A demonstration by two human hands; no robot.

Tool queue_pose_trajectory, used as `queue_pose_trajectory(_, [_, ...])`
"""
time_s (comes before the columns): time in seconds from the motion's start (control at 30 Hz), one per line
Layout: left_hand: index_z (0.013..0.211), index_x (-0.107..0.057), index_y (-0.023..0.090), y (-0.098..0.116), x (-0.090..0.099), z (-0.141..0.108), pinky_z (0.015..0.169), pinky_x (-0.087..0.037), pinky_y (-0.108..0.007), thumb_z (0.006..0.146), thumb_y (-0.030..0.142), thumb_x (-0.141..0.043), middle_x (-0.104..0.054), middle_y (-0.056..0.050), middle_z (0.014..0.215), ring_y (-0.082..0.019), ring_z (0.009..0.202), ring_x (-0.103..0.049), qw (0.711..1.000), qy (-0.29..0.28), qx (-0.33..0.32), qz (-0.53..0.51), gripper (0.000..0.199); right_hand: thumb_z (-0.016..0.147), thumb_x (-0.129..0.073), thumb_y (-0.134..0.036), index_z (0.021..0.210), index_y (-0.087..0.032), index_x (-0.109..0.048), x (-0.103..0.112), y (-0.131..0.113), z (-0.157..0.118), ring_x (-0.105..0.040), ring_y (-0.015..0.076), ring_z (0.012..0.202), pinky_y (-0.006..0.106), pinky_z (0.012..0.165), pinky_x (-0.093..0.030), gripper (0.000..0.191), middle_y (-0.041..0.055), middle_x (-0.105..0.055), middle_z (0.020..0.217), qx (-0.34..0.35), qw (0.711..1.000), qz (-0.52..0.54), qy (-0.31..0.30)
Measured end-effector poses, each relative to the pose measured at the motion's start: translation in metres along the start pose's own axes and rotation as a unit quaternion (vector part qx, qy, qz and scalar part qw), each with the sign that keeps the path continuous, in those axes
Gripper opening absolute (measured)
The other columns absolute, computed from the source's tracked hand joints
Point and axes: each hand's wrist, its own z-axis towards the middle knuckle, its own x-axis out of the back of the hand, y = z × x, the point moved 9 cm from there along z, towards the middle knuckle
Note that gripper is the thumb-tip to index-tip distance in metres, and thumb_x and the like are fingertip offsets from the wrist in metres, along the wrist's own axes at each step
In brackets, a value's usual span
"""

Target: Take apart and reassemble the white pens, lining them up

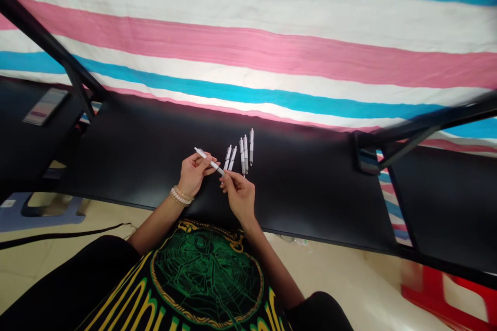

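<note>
A white pen with a grey grip (208, 159) slants between my two hands above the black table (303, 181). The fingers of my left hand (193, 170) are closed around its upper barrel, near the clicker end. At the lower, grey end, the thumb and fingers of my right hand (239, 192) pinch the pen by its tip. Just beyond my hands lie two similar white pens (230, 158), their lower ends partly hidden by my right hand. To the right of those, several more white and grey pens (245, 152) lie side by side on the table.
A striped cloth (248, 46) in blue, white and pink hangs behind the table. Black metal bars (54, 41) rise at both sides. A flat rectangular item (45, 106) lies on the left table. Below are a blue-grey stool (46, 211) and a red stool (430, 289).
</note>
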Motion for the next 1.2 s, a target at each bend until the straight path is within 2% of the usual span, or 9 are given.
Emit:
queue_pose_trajectory(0.1, [0.093, -0.066, 0.013, -0.002, 0.001, 0.001, 0.081, -0.061, -0.037, 0.07, 0.037, -0.085, -0.074, -0.008, 0.088, -0.02, 0.081, -0.074, 1.0, 0.001, -0.002, -0.002, 0.038, 0.086, -0.069, -0.034, 0.1, -0.023, -0.074, 0.001, -0.004, 0.0, -0.067, 0.0206, 0.097, 0.036, 0.083, -0.058, 0.018, 0.0085, -0.068, 0.11, 0.034, 0.999, -0.022, 0.012])
queue_pose_trajectory(0.27, [0.093, -0.065, 0.014, -0.003, 0.002, 0.001, 0.082, -0.06, -0.036, 0.07, 0.037, -0.085, -0.074, -0.008, 0.088, -0.02, 0.085, -0.074, 1.0, 0.004, 0.002, -0.007, 0.038, 0.088, -0.066, -0.033, 0.093, -0.022, -0.073, 0.0, -0.001, 0.002, -0.068, 0.0199, 0.091, 0.035, 0.08, -0.057, 0.014, 0.0067, -0.069, 0.097, 0.026, 0.999, -0.022, 0.013])
queue_pose_trajectory(0.4, [0.094, -0.065, 0.014, -0.004, 0.0, 0.001, 0.082, -0.06, -0.035, 0.071, 0.036, -0.085, -0.074, -0.008, 0.089, -0.02, 0.086, -0.074, 1.0, 0.001, 0.007, -0.018, 0.038, 0.089, -0.065, -0.034, 0.11, -0.021, -0.069, 0.001, 0.004, 0.003, -0.068, 0.0188, 0.086, 0.034, 0.075, -0.057, 0.025, 0.0075, -0.07, 0.101, -0.005, 1.0, 0.007, 0.015])
queue_pose_trajectory(0.53, [0.094, -0.065, 0.014, -0.003, -0.002, 0.0, 0.082, -0.06, -0.037, 0.071, 0.037, -0.084, -0.074, -0.008, 0.089, -0.021, 0.086, -0.074, 1.0, 0.0, 0.009, -0.02, 0.037, 0.088, -0.066, -0.03, 0.085, -0.021, -0.072, 0.001, -0.002, 0.003, -0.068, 0.02, 0.09, 0.036, 0.082, -0.056, 0.011, 0.0069, -0.069, 0.099, 0.032, 0.999, -0.027, 0.009])
queue_pose_trajectory(0.6, [0.094, -0.065, 0.014, -0.002, -0.002, 0.0, 0.083, -0.06, -0.037, 0.071, 0.036, -0.085, -0.074, -0.008, 0.089, -0.021, 0.086, -0.074, 1.0, 0.002, 0.007, -0.022, 0.037, 0.085, -0.07, -0.029, 0.093, -0.022, -0.071, 0.002, -0.005, 0.003, -0.066, 0.0218, 0.102, 0.038, 0.09, -0.055, 0.011, 0.0081, -0.068, 0.109, 0.043, 0.998, -0.035, 0.021])
queue_pose_trajectory(0.7, [0.094, -0.066, 0.013, -0.002, -0.002, 0.0, 0.082, -0.06, -0.035, 0.072, 0.035, -0.084, -0.074, -0.008, 0.089, -0.021, 0.086, -0.074, 1.0, 0.001, 0.007, -0.02, 0.036, 0.091, -0.063, -0.033, 0.117, -0.02, -0.065, -0.003, 0.004, 0.004, -0.069, 0.0191, 0.09, 0.033, 0.077, -0.058, 0.03, 0.0084, -0.07, 0.105, -0.009, 1.0, -0.005, 0.015])
queue_pose_trajectory(0.87, [0.095, -0.066, 0.013, -0.002, -0.001, 0.0, 0.08, -0.061, -0.034, 0.074, 0.034, -0.083, -0.074, -0.007, 0.089, -0.019, 0.083, -0.074, 1.0, 0.0, -0.002, -0.022, 0.034, 0.088, -0.064, -0.029, 0.094, -0.02, -0.072, -0.002, -0.006, 0.005, -0.068, 0.0188, 0.086, 0.033, 0.078, -0.057, 0.012, 0.0066, -0.071, 0.098, 0.033, 0.998, -0.047, 0.037])
queue_pose_trajectory(1.03, [0.095, -0.067, 0.013, -0.006, -0.001, -0.001, 0.078, -0.06, -0.033, 0.072, 0.035, -0.084, -0.075, -0.008, 0.09, -0.019, 0.082, -0.074, 1.0, 0.005, 0.004, -0.016, 0.036, 0.09, -0.063, -0.026, 0.126, -0.022, -0.06, -0.01, -0.007, 0.007, -0.069, 0.0184, 0.093, 0.033, 0.084, -0.056, 0.037, 0.0058, -0.071, 0.104, 0.039, 0.997, -0.06, -0.01])
queue_pose_trajectory(1.2, [0.093, -0.068, 0.013, -0.004, 0.007, 0.002, 0.083, -0.06, -0.034, 0.073, 0.032, -0.084, -0.075, -0.008, 0.09, -0.019, 0.085, -0.074, 0.998, 0.033, -0.007, -0.047, 0.032, 0.097, -0.051, -0.023, 0.113, -0.022, -0.07, -0.007, -0.019, 0.003, -0.065, 0.0174, 0.082, 0.031, 0.078, -0.052, 0.025, 0.0052, -0.069, 0.094, 0.097, 0.983, -0.156, -0.022])
